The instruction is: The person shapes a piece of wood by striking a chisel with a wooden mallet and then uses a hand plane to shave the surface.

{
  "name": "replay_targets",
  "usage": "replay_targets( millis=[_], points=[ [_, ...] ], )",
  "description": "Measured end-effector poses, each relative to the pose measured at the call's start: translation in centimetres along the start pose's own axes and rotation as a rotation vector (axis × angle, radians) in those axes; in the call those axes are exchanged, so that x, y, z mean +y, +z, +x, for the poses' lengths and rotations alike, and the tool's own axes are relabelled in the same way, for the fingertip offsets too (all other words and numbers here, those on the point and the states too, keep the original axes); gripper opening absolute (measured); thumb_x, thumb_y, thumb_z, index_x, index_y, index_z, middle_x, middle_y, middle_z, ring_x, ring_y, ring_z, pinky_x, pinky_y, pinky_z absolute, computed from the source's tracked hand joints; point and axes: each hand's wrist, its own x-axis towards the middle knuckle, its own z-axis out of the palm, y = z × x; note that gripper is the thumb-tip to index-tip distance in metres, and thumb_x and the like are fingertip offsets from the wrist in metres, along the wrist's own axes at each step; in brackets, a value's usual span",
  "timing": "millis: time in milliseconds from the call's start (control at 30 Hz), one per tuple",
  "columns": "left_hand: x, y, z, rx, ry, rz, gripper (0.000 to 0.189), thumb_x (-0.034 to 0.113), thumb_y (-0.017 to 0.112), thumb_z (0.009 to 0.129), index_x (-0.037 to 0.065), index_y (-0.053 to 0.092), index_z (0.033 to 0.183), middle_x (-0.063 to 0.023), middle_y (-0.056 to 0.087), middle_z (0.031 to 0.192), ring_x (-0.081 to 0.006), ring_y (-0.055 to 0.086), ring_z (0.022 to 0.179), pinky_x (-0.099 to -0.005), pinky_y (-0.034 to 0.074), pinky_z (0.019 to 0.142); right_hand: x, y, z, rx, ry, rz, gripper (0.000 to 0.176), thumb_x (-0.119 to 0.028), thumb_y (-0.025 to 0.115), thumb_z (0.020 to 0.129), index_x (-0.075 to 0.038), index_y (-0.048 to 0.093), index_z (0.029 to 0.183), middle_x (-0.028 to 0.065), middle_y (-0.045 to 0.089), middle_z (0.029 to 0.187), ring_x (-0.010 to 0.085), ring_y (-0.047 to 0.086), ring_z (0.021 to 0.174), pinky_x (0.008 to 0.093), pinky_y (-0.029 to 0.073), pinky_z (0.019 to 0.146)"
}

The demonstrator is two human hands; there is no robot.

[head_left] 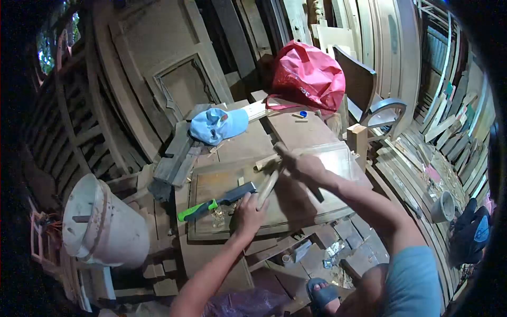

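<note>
My left hand (249, 214) is closed around the lower end of a pale wooden stick (270, 183), held slanting up over a framed wooden panel (211, 178). My right hand (308, 169) is closed at the stick's upper end, wrapped round a tool whose dark end (317, 195) sticks out below the fist. The fingers hide most of this tool, so its kind does not show. A tool with a green and black handle (198, 210) lies on the panel, just left of my left hand. Behind the stick is a short wood piece (265, 161).
A blue cap (217, 126) and a pink bag (311, 74) sit toward the back of the work table. White buckets (119, 227) stand at left, and a chair (364, 87) at back right. Wood offcuts (359, 261) lie below, near my sandalled foot (323, 296).
</note>
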Motion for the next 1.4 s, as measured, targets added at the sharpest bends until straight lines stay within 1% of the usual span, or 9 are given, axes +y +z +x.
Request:
replay_targets(
  millis=[67, 133, 200, 267, 300, 400, 667, 1133, 1400],
  points=[
    [0.3, -0.5, 0.2, -0.044, -0.040, -0.027, 0.027, 0.025, 0.066, 0.082, 0.000, 0.058, 0.082, -0.0197, 0.055, 0.083, -0.0392, 0.058, 0.076, -0.0465, 0.047, 0.066, -1.7, 1.8, -1.5, 0.134, -0.292, 0.194, 0.059, -0.015, 0.052, 0.084, -0.029, 0.035, 0.139, 0.0205, 0.065, 0.076, 0.0377, 0.065, 0.070, 0.0477, 0.049, 0.058],
    [-0.2, -0.2, -0.2, 0.019, 0.078, -0.047, 0.025, 0.019, 0.069, 0.078, -0.001, 0.061, 0.090, -0.0182, 0.057, 0.083, -0.0372, 0.058, 0.076, -0.0446, 0.046, 0.064, -4.0, 2.3, -1.9, -0.430, -0.070, -0.084, 0.043, -0.023, 0.057, 0.080, -0.002, 0.055, 0.118, 0.0251, 0.064, 0.086, 0.0402, 0.064, 0.080, 0.0440, 0.052, 0.068],
    [-1.2, 1.0, -0.4, 0.044, -0.004, -0.029, 0.023, 0.017, 0.070, 0.076, -0.002, 0.061, 0.088, -0.0183, 0.057, 0.080, -0.0366, 0.058, 0.078, -0.0438, 0.046, 0.065, -4.6, 1.3, -2.5, -0.389, -0.170, -0.078, 0.035, -0.023, 0.059, 0.079, 0.003, 0.062, 0.102, 0.0228, 0.065, 0.086, 0.0395, 0.065, 0.081, 0.0440, 0.052, 0.068],
    [-1.6, 1.6, -0.1, 0.023, 0.100, -0.058, 0.023, 0.018, 0.071, 0.076, -0.002, 0.063, 0.085, -0.0204, 0.057, 0.076, -0.0382, 0.058, 0.077, -0.0441, 0.047, 0.066, -3.4, 0.4, -1.1, -0.361, 0.010, -0.063, 0.050, -0.025, 0.061, 0.079, -0.002, 0.053, 0.122, 0.0210, 0.065, 0.084, 0.0378, 0.065, 0.076, 0.0449, 0.052, 0.064],
    [-0.2, 0.2, 0.0, -0.020, -0.066, -0.083, 0.025, 0.023, 0.070, 0.079, -0.001, 0.064, 0.082, -0.0227, 0.058, 0.074, -0.0400, 0.058, 0.074, -0.0453, 0.047, 0.067, -2.3, 0.2, -1.0, -0.165, -0.078, -0.079, 0.069, -0.021, 0.052, 0.085, -0.042, 0.022, 0.143, 0.0209, 0.065, 0.078, 0.0355, 0.065, 0.070, 0.0466, 0.051, 0.061],
    [0.4, -0.4, 0.1, 0.047, -0.013, -0.035, 0.029, 0.027, 0.067, 0.082, -0.001, 0.064, 0.081, -0.0236, 0.059, 0.076, -0.0408, 0.057, 0.071, -0.0469, 0.046, 0.067, 1.9, 1.1, 1.5, 0.010, 0.005, -0.045, 0.072, -0.025, 0.052, 0.086, -0.039, 0.015, 0.146, 0.0197, 0.063, 0.074, 0.0367, 0.064, 0.066, 0.0479, 0.049, 0.056],
    [-0.8, 0.5, 0.1, 0.041, 0.079, -0.140, 0.023, 0.017, 0.064, 0.080, -0.001, 0.057, 0.069, -0.0194, 0.056, 0.068, -0.0390, 0.053, 0.068, -0.0452, 0.043, 0.067, -4.8, -0.1, -2.8, -0.322, -0.134, 0.051, 0.089, -0.016, 0.062, 0.072, -0.026, 0.016, 0.148, 0.0226, 0.063, 0.082, 0.0410, 0.062, 0.075, 0.0488, 0.049, 0.065],
    [-1.0, 0.7, 0.2, 0.076, 0.161, -0.128, 0.024, 0.010, 0.063, 0.080, 0.000, 0.050, 0.063, -0.0154, 0.050, 0.063, -0.0339, 0.049, 0.063, -0.0447, 0.039, 0.058, -4.6, 1.2, -3.6, -0.171, -0.211, 0.070, 0.084, -0.018, 0.054, 0.085, -0.046, 0.001, 0.145, 0.0231, 0.064, 0.085, 0.0415, 0.063, 0.068, 0.0494, 0.049, 0.061],
    [-0.5, 0.5, 0.0, 0.065, 0.022, -0.079, 0.024, 0.021, 0.066, 0.081, -0.003, 0.062, 0.081, -0.0211, 0.058, 0.071, -0.0388, 0.057, 0.069, -0.0452, 0.046, 0.062, -1.4, 0.9, -1.4, 0.135, -0.241, 0.070, 0.069, -0.031, 0.062, 0.083, -0.031, 0.029, 0.143, 0.0177, 0.066, 0.085, 0.0374, 0.064, 0.067, 0.0470, 0.049, 0.054]
  ],
)
